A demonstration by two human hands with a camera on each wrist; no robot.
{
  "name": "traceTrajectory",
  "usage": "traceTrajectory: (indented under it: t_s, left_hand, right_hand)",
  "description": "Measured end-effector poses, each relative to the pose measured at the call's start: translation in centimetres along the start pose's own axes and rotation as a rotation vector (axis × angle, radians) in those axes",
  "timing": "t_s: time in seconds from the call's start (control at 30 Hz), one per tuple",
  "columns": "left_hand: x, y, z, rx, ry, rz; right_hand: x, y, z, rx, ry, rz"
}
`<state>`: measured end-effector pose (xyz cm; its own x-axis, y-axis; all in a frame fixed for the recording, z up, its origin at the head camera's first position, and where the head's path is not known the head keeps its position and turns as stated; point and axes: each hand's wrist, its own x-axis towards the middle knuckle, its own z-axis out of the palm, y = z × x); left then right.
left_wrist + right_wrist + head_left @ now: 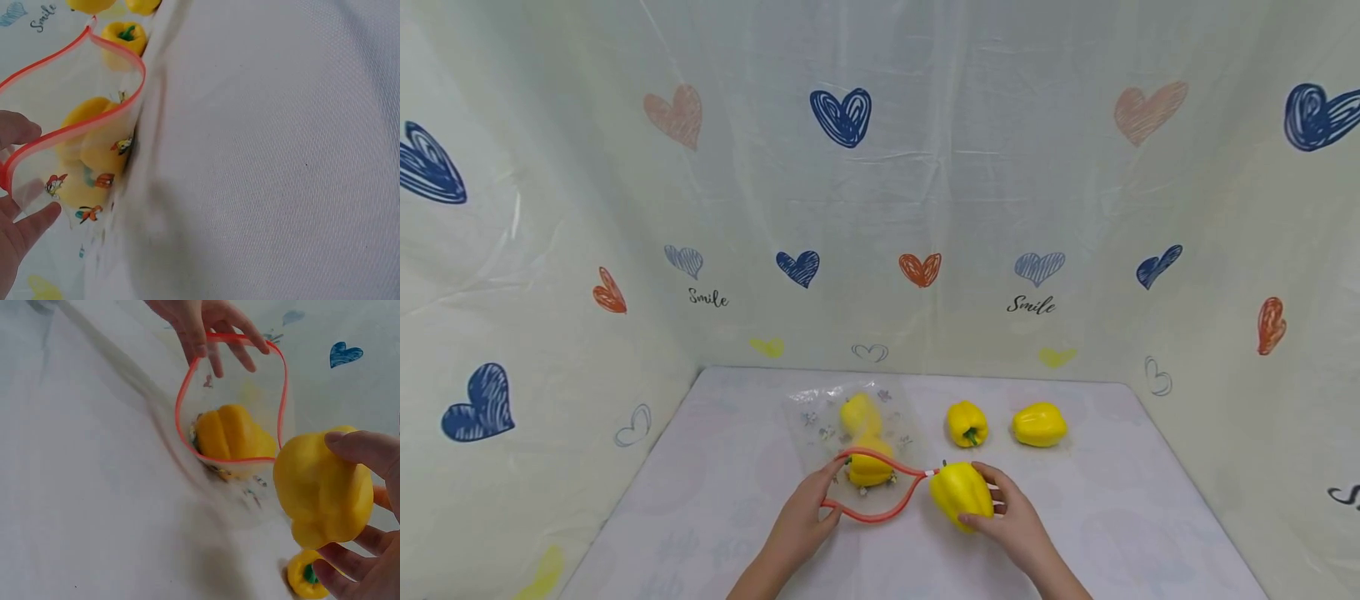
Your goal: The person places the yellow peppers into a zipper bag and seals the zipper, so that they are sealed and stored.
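A clear zip bag [808, 417] with a red rim and small printed figures lies with its mouth spread wide. Two yellow bell peppers [870, 468] are inside it, one behind the other. My left hand [808, 512] holds the bag's rim at the left side of the mouth, fingers and thumb spread along it [212, 325]. In my right hand [1011, 521] is another yellow bell pepper [322, 487], gripped between thumb and fingers. This pepper is held just right of the mouth, close to the white tip of the rim, and outside the bag.
Two more yellow bell peppers stand on the white-covered table [1112, 500]: one [967, 424] with its green stem facing me, the other [1040, 424] on its side further right. A curtain [880, 183] printed with hearts encloses the table at the back and sides.
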<state>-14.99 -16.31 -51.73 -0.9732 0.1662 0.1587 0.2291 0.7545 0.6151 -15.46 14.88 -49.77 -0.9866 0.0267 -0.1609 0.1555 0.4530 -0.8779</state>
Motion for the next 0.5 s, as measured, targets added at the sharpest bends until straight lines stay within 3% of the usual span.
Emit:
traceTrajectory:
  t_s: [0.5]
  left_hand:
    - [-0.3,0.3,-0.4,-0.005,-0.004,-0.003]
  right_hand:
    - [-1.7,-1.4,2.8,0.074,-0.215,-0.077]
